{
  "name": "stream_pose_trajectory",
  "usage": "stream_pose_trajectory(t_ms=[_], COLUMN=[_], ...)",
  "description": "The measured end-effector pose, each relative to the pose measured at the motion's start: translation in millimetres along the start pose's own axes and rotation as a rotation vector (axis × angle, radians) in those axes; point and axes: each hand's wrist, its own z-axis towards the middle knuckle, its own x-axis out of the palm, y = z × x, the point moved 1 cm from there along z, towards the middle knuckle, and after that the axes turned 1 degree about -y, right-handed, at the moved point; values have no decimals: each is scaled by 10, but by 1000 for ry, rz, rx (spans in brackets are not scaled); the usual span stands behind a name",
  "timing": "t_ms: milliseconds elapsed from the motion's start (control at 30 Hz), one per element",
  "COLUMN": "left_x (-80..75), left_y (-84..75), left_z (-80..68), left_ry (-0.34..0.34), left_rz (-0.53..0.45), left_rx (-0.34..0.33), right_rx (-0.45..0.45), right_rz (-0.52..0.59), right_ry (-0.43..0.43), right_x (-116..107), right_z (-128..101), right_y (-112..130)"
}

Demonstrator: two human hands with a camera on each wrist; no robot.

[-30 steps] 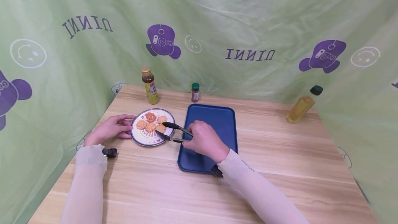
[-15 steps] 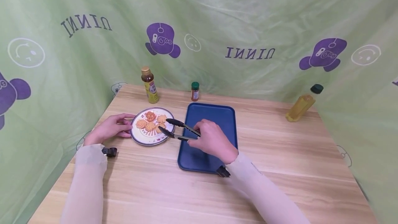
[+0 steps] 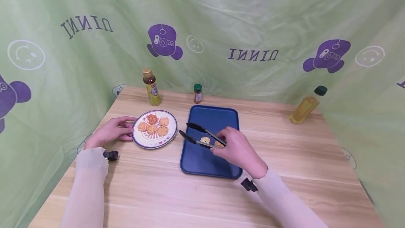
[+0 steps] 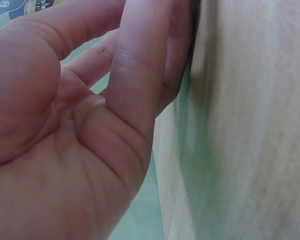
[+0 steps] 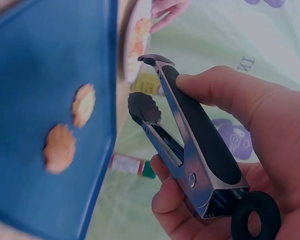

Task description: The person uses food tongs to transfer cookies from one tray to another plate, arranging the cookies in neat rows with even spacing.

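- Hidden or unclear: the right hand [image 3: 236,149] covers the hinge end of the black-handled steel tongs [image 3: 200,135] in the head view; one pale biscuit [image 3: 218,144] on the tray is half behind the thumb. The left wrist view shows only palm and fingers [image 4: 140,90] close up beside blurred wood grain; the plate is not visible there.
- Right hand: fingers and thumb curled round the tongs' handles, arms sprung apart, nothing between the scalloped tips. The right wrist view shows brushed metal arms, black rubber grip pads, and a black ring at the hinge end.
- Tongs' axis: long axis runs from the hand toward the tabletop's left edge, tips over the left half of the dark blue rectangular plastic tray [image 3: 221,115] with rounded corners.
- Second pale round biscuit [image 3: 205,139] lies on the tray between the tong arms as seen from the head; whether it touches them I cannot tell.
- Left hand [image 3: 111,132]: fingers lie nearly straight, tips touching the left rim of the round white plate with a dark border [image 3: 140,142]. The plate carries four golden piped biscuits [image 3: 153,126].
- Plate sits just left of the tray, near the light wooden tabletop's [image 3: 158,193] left edge.
- Along the far edge: amber glass bottle with yellow label [image 3: 150,87], small green-capped spice jar [image 3: 197,93]. Near the far right corner: yellow oil bottle with dark cap [image 3: 306,107], tilted.
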Motion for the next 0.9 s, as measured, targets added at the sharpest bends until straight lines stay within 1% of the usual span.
stream_pose_trajectory(t_ms=[133,367,600,900], left_x=[-14,-17,-27,-5], left_y=[-5,14,19,-18], left_z=[2,29,23,-1], left_ry=[3,5,6,8], left_rz=[-4,21,48,29], left_rx=[7,0,6,3], right_rx=[15,-3,20,29], right_rz=[-33,-69,-76,-76], right_ry=[-8,-34,-19,-15], right_x=[-79,-173,-190,-177], right_z=[-140,-336,-447,-496], right_y=[-145,-332,-390,-433])
